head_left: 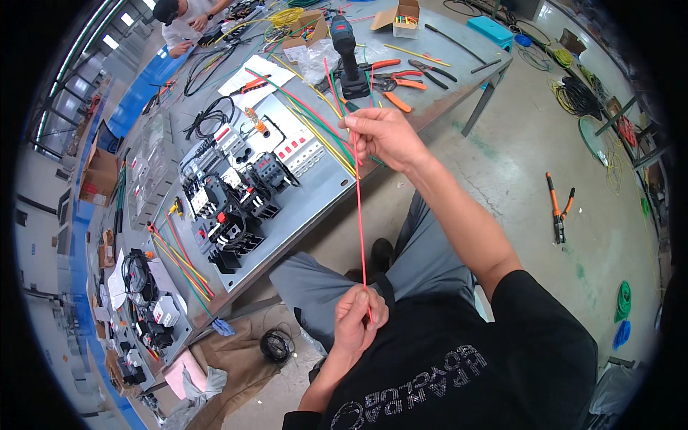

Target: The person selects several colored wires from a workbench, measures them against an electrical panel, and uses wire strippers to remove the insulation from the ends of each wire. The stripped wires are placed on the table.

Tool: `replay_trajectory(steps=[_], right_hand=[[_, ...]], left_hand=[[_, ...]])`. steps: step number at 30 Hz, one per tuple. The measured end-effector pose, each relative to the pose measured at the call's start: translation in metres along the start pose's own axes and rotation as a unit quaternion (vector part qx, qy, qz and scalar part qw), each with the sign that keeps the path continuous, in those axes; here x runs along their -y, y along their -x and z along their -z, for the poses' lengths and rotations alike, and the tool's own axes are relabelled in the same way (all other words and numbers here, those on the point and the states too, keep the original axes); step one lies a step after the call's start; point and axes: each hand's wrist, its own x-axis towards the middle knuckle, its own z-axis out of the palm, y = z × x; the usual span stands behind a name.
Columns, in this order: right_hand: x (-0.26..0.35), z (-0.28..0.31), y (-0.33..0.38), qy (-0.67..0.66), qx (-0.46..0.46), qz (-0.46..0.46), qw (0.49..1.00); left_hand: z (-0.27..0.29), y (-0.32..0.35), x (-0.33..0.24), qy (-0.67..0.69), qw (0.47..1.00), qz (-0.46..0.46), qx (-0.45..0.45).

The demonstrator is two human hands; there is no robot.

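Note:
A red wire [361, 222] runs taut between my two hands. Its upper part is pinched in the fingers of my right hand [387, 137], by the table's front edge. Lower down, close to my lap, my left hand [358, 315] is closed around the other end, with a short tip showing below the fingers. Left of my right hand, a metal mounting plate [326, 188] lies on the table, bearing black contactors [266, 172], breakers and a white terminal strip [297, 154]. Yellow, green and red wires [322, 136] lie along the plate's far edge.
A cordless drill [345, 54] stands upright beyond my right hand, beside orange-handled pliers [401, 82]. Boxes of small parts [405, 20] sit farther back. A second wired plate [168, 337] is at left. A large cutter [557, 211] lies on the floor. A person [190, 21] works across the table.

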Motion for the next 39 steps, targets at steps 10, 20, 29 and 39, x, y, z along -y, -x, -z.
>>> replay_trajectory(steps=[10,20,29,39], right_hand=[[-0.006,0.013,0.006,0.037,-0.020,0.005,0.999],[-0.034,-0.031,0.044,-0.041,0.119,-0.071,0.989],[-0.051,-0.044,0.069,-0.134,0.131,-0.056,0.981],[-0.046,-0.049,0.066,-0.186,0.149,-0.036,0.971]], left_hand=[[0.011,-0.004,0.005,-0.187,0.980,0.041,-0.046],[0.024,-0.031,0.002,-0.007,0.997,0.055,0.057],[0.026,-0.045,-0.005,0.130,0.973,0.062,0.179],[0.023,-0.034,0.010,0.191,0.955,0.080,0.211]])
